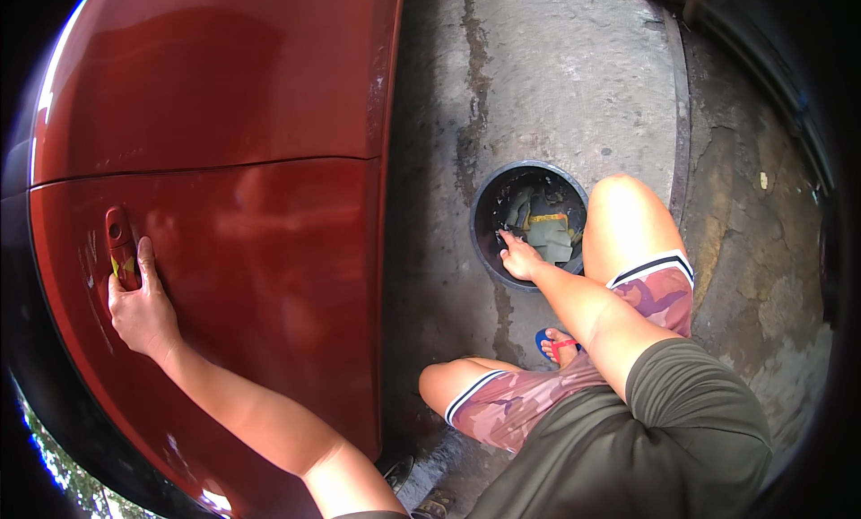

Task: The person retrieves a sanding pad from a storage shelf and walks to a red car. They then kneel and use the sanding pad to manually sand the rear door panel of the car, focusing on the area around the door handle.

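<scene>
My left hand [143, 304] grips the lower part of a red car door handle [116, 228], beside a small yellow-green patch I cannot make out. Pale streaks mark the red door panel [251, 277] near it. My right hand [520, 257] reaches into the left side of a black bucket [484, 201], fingers partly stretched, with nothing visible held in them. In the bucket lie several grey-green pieces [549, 237], like sheets or pads, and a yellow strip [547, 218].
The car's upper red panel [215, 71] fills the top left. Grey concrete ground [574, 89] runs alongside it to a narrow edge strip [677, 116] on the right. My bent knees flank the bucket's near side, a sandalled foot [556, 347] below it.
</scene>
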`<state>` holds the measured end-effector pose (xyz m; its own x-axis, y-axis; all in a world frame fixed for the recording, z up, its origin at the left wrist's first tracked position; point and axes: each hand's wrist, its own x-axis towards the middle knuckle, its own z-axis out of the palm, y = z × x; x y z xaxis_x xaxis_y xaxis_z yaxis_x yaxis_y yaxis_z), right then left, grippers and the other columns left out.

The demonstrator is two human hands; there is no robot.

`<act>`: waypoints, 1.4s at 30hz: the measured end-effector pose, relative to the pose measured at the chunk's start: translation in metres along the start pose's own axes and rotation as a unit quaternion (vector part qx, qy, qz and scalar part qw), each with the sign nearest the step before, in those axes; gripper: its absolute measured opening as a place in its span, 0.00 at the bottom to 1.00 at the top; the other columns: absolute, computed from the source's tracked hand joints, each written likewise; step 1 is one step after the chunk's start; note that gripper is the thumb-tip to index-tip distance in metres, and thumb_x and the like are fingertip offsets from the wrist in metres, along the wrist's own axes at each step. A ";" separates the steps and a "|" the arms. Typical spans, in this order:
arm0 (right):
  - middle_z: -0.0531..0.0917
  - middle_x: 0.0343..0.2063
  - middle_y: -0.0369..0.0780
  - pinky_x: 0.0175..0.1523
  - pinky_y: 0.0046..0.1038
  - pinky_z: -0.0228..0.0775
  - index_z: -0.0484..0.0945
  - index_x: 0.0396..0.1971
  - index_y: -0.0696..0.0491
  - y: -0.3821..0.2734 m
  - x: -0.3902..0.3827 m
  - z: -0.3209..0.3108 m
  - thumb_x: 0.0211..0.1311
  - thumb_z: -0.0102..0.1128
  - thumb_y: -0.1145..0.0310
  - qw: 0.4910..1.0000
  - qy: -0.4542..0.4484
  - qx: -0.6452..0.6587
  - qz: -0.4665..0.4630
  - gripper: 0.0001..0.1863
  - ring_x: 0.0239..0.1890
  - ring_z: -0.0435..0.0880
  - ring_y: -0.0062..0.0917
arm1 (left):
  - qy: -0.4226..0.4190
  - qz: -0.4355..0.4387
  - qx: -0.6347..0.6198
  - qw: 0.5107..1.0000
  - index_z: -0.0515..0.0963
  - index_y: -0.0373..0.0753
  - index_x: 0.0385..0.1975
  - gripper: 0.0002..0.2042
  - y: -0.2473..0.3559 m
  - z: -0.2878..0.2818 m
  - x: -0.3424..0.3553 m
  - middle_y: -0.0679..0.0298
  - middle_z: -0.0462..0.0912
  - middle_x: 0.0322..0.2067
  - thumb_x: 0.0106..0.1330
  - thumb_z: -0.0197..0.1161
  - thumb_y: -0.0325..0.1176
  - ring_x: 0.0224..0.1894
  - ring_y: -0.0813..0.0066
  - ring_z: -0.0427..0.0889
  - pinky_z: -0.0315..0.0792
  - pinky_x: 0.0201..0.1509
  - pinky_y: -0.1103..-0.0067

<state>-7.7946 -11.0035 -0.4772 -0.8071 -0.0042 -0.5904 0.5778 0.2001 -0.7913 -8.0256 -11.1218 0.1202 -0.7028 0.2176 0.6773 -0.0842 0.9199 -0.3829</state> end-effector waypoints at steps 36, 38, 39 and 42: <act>0.52 0.78 0.54 0.81 0.49 0.41 0.54 0.76 0.60 -0.454 -0.124 0.028 0.71 0.58 0.64 0.659 0.383 0.079 -0.643 0.39 0.81 0.48 0.49 | 0.086 0.245 -0.140 0.956 0.79 0.39 0.21 0.32 -0.057 -0.071 -0.024 0.55 0.83 0.19 0.76 0.50 0.62 0.25 0.51 0.86 0.79 0.28 0.61; 0.52 0.78 0.52 0.82 0.49 0.35 0.56 0.76 0.59 -0.444 -0.142 0.053 0.70 0.59 0.60 0.647 0.325 0.030 -0.689 0.40 0.81 0.47 0.46 | 0.077 0.244 -0.153 0.955 0.79 0.38 0.19 0.33 -0.056 -0.078 -0.017 0.54 0.83 0.19 0.75 0.51 0.63 0.24 0.51 0.86 0.77 0.28 0.62; 0.52 0.79 0.51 0.82 0.49 0.32 0.57 0.76 0.58 -0.445 -0.146 0.058 0.70 0.59 0.58 0.637 0.293 0.005 -0.713 0.40 0.82 0.46 0.45 | 0.071 0.239 -0.170 0.953 0.78 0.37 0.19 0.33 -0.058 -0.081 -0.013 0.55 0.82 0.18 0.73 0.54 0.64 0.23 0.52 0.85 0.77 0.28 0.63; 0.53 0.79 0.47 0.82 0.49 0.26 0.59 0.76 0.55 -0.446 -0.133 0.034 0.71 0.55 0.51 0.569 0.310 -0.103 -0.755 0.39 0.82 0.44 0.41 | 0.099 0.258 -0.158 0.948 0.78 0.36 0.20 0.32 -0.047 -0.093 -0.001 0.55 0.81 0.18 0.72 0.57 0.63 0.22 0.52 0.84 0.76 0.27 0.64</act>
<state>-7.9408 -11.1256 -0.0517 -0.2903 0.0107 0.9569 -0.8055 0.5371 -0.2504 -7.9553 -11.1353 0.1958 -0.4441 0.6938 0.5669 0.4730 0.7189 -0.5093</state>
